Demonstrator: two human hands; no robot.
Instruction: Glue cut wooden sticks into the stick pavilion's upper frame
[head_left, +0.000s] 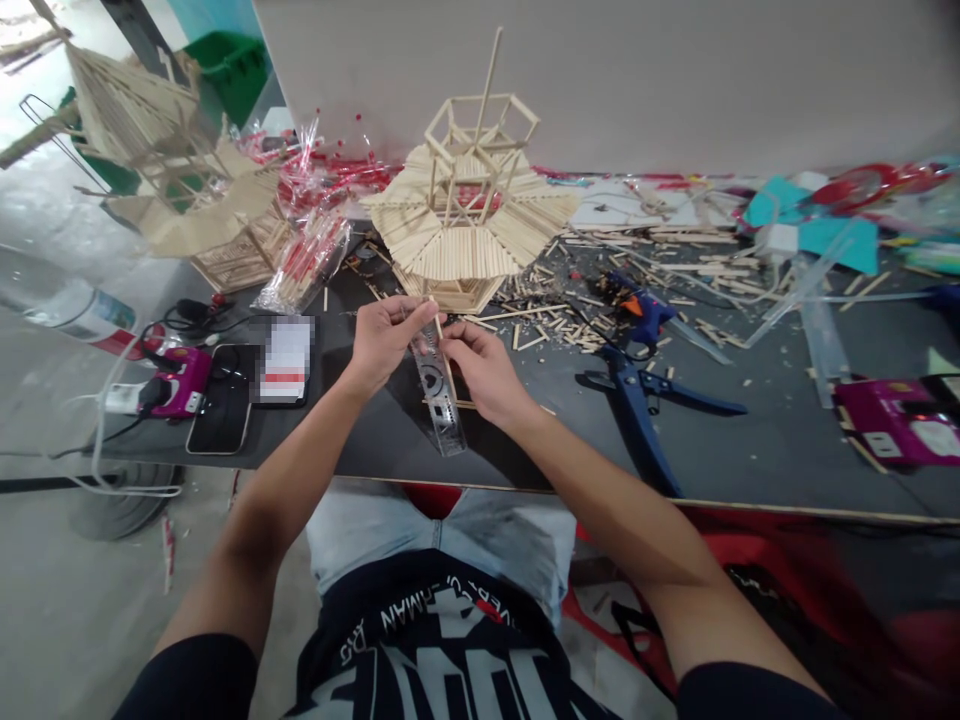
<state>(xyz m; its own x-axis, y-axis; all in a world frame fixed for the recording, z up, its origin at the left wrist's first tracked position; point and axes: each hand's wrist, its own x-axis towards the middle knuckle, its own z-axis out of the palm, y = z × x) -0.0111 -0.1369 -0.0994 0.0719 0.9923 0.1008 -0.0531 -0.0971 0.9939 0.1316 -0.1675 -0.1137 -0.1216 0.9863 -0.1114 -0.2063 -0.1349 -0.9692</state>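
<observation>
Fingers (420,318) partly hide clear ruler (439,402), thin stick (439,325).

The left arm (296,480) is bending at the elbow (259,535), its forearm slanting forward and inward. The right arm (600,475) is reaching forward and inward from the other side, so the hands are nearly meeting in front. The left hand (386,335) is pinching, its thumb (418,320) pointing toward the right hand (484,368), which is curling inward, apparently also pinching, though its fingertips are looking blurry.
</observation>
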